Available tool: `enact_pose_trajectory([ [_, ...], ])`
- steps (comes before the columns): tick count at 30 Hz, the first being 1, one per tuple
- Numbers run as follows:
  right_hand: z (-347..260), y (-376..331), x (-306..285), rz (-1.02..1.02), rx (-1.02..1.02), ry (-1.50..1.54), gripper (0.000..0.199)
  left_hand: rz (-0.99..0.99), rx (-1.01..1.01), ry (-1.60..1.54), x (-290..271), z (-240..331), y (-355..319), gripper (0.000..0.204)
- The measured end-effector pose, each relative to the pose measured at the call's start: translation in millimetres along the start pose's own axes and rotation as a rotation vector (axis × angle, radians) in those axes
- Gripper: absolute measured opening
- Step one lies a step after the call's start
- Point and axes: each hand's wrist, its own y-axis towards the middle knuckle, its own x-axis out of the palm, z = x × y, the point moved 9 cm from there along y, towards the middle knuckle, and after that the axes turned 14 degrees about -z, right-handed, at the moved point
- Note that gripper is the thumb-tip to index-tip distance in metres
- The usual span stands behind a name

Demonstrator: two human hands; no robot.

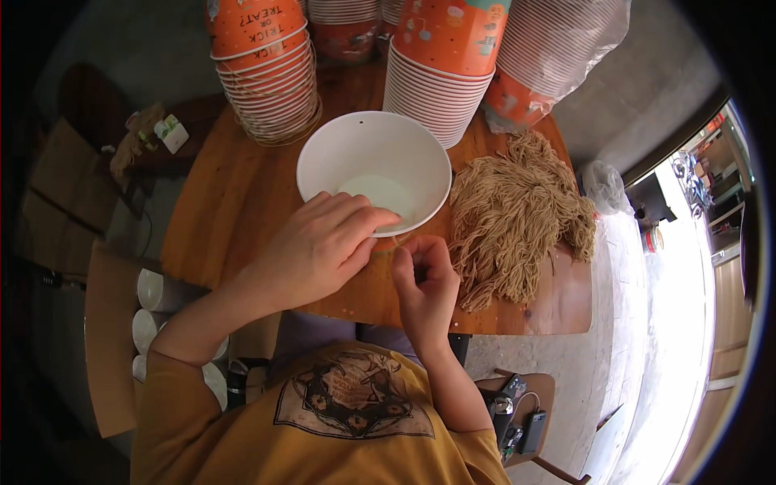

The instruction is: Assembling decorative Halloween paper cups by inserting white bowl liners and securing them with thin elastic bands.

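Qty 1 white bucket (368, 153), mouth showing, is placed approx. mid-tabletop (234, 202), its near rim gripped by the L hand (323, 242) w/ fingers laid over the edge — a thin cord (394, 243) at that rim being pinched betw. thumb & forefinger of the R hand (424, 275), just beside. Also listed: 1 tan cord bundle (517, 222), spread to R of bucket; nested orange buckets (267, 89), stacked behind — one R-hand stack covered in clear plastic (594, 48).
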Motion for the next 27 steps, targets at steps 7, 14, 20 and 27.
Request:
enact_pose_trajectory([
  [7, -3.8, -0.5, -0.9, 0.016, 0.000, -0.014, 0.010, 0.002, -0.011, -0.004, 0.8, 1.5, 1.1, 0.033],
  [14, -8.4, -8.6, -5.6, 0.010, -0.039, -0.061, 0.012, 0.039, 0.090, 0.062, -9.1, 22.2, 1.3, 0.040],
  [20, -6.2, -12.3, 0.9, -0.066, -0.014, 0.155, 0.009, -0.063, 0.150, 0.220, 3.8, 28.0, -3.7, 0.012],
  [27, -6.6, -11.3, 6.1, -0.121, -0.012, 0.115, 0.008, -0.060, 0.149, 0.241, 5.6, 25.1, -4.6, 0.011],
])
